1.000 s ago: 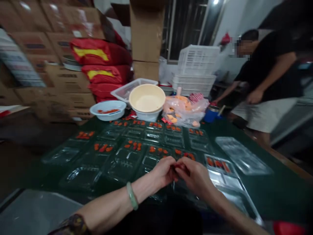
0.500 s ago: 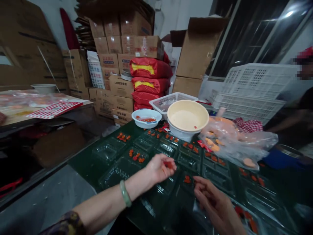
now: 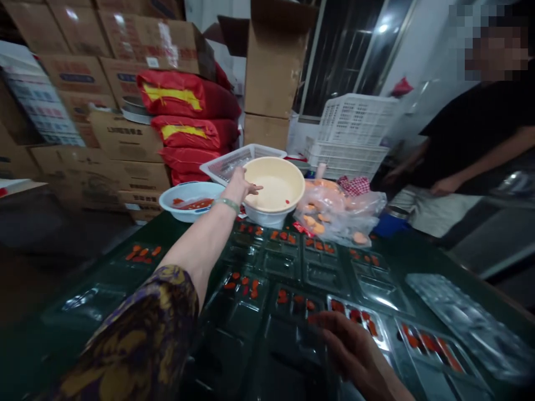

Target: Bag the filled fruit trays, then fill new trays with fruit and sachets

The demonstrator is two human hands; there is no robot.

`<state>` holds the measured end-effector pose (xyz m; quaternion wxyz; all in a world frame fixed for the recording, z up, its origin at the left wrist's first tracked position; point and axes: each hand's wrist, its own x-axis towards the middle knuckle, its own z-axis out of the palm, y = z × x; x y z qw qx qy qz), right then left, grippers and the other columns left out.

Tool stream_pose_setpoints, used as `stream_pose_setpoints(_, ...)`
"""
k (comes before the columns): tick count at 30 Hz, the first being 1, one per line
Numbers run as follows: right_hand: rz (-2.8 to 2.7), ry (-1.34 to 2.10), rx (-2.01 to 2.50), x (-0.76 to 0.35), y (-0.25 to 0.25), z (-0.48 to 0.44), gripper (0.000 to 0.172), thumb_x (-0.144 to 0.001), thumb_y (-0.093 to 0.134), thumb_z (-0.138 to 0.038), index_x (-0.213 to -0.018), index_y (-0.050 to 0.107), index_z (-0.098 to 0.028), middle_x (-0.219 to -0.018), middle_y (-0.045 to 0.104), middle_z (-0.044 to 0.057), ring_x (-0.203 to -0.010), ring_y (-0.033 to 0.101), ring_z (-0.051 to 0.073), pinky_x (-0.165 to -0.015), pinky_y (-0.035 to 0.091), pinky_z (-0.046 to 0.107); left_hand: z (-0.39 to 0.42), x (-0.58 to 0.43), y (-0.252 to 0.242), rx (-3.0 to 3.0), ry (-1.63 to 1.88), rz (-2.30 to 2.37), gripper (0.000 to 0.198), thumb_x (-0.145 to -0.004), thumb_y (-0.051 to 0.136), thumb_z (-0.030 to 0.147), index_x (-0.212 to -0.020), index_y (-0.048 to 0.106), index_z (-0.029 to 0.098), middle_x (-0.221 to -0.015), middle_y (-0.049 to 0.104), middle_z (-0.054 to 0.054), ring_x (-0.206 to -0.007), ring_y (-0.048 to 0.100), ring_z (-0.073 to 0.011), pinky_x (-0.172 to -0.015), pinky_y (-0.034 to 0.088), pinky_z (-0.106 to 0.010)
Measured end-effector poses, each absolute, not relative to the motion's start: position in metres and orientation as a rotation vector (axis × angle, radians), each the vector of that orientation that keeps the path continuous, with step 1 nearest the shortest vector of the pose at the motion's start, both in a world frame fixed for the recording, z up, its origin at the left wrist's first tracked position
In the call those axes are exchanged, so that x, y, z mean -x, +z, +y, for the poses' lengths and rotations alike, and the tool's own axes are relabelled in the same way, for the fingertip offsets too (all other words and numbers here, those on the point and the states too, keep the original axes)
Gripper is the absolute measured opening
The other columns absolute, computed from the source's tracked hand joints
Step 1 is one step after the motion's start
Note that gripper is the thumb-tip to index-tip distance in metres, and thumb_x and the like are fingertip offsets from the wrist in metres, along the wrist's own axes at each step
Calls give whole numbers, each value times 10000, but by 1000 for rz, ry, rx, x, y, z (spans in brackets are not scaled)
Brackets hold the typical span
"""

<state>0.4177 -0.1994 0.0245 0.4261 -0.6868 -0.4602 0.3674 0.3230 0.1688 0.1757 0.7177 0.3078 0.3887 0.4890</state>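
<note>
Dark green worktable [image 3: 422, 256] stretches ahead, covered with clear plastic blister trays [image 3: 284, 262]. Closest, the right hand [image 3: 355, 351] sits over a tray edge, its fingers [image 3: 330, 320] loosely spread, pinching nothing visible, just beside small red pieces [image 3: 355, 314]. The left arm, with a patterned sleeve [image 3: 142, 328] and jade bangle [image 3: 228, 204], reaches forward. The left hand [image 3: 238, 186] has its fingers [image 3: 251, 189] spread just over the rim of a cream bowl [image 3: 273, 184], which is nested in a white bowl [image 3: 259, 217]. Beside them sits a shallow white bowl [image 3: 188, 195]. Farther off are red sacks [image 3: 188, 94], cardboard cartons [image 3: 75, 67], white crates [image 3: 355, 120] and a co-worker in a black shirt [image 3: 472, 133].
</note>
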Motion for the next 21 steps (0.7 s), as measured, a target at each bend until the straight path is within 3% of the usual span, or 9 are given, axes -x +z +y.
stream_pose_setpoints(2, -1136, 847, 1703, -425, 29, -201, 433, -797, 465, -540, -1046, 529, -192, -660, 497, -22, -466, 411, 87, -417, 316, 209, 173, -334, 186, -591, 1002, 867, 342, -832, 430, 253, -1139, 391, 107, -1141, 402, -206, -1144, 414, -362, -730, 488, -489)
stream_pose_setpoints(6, -1235, 734, 1811, -456, 37, -197, 422, -777, 490, -486, -1028, 528, -149, -725, 571, 23, -504, 473, 112, -460, 388, 240, 161, -336, 182, -631, 1033, 688, 326, -854, 415, 253, -1153, 401, 123, -1075, 482, -140, -1095, 474, -290, -814, 461, -485)
stream_pose_setpoints(11, -1420, 673, 1956, -488, 29, -179, 287, -798, 478, -405, -899, 582, -158, -708, 625, 41, -594, 553, 153, -545, 427, 266, 117, -329, 145, -873, 954, 709, 161, -822, 408, 168, -906, 509, 77, -782, 523, -77, -827, 585, -188, -739, 488, -339)
stream_pose_setpoints(16, -1550, 464, 2042, -500, 15, -160, 238, -799, 449, -324, -897, 602, -171, -723, 644, 45, -644, 589, 178, -577, 423, 279, 63, -324, 86, -1342, 803, 851, 50, -753, 502, 107, -718, 537, 109, -642, 557, -57, -537, 532, -124, -586, 465, -311)
stream_pose_setpoints(19, -1603, 345, 1961, -497, 9, -148, 242, -810, 419, -301, -899, 603, -171, -759, 644, 54, -675, 593, 179, -608, 430, 287, 39, -322, 51, -1650, 648, 896, 38, -711, 547, 109, -695, 570, 135, -622, 570, -51, -549, 541, -147, -564, 458, -301)
stream_pose_setpoints(21, -1632, 316, 1880, -490, 9, -138, 253, -815, 415, -299, -948, 589, -172, -757, 632, 45, -668, 585, 170, -615, 433, 288, 35, -321, 39, -1748, 724, 898, 125, -656, 591, 88, -756, 604, 162, -717, 582, -43, -698, 571, -177, -673, 473, -306)
